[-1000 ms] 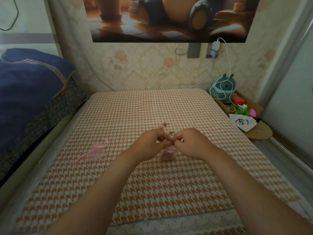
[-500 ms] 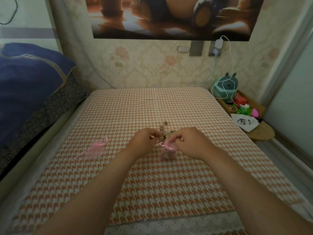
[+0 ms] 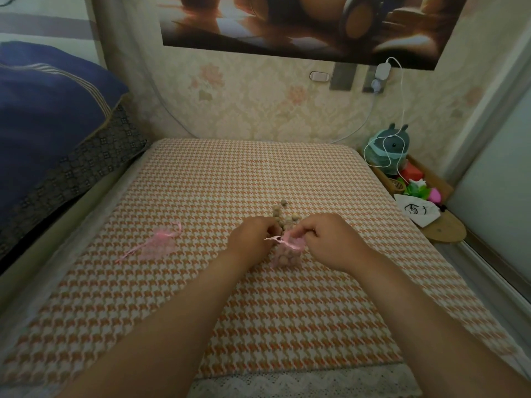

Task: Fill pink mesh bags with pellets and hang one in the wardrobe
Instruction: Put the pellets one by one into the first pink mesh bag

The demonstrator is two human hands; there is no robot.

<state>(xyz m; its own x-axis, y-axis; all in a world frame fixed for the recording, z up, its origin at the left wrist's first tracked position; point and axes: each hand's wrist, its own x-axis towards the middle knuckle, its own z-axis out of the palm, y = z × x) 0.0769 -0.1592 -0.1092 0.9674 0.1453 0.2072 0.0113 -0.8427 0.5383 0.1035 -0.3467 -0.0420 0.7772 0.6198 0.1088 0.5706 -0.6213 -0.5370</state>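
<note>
Houndstooth bed (image 3: 258, 173) below, filled pink mesh bag (image 3: 287, 255) upright, dead between the hands. Its drawstring (image 3: 273, 239) runs crosswise at the neck, left hand (image 3: 253, 239) and right hand (image 3: 330, 239) each pinching it.

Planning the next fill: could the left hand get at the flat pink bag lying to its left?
Likely yes: only bare mat separates the flat bag from the left hand, which now pinches the filled bag's ribbon.

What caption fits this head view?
Left hand and right hand pinch the ribbon of a pellet-filled pink mesh bag on the bed.
</note>
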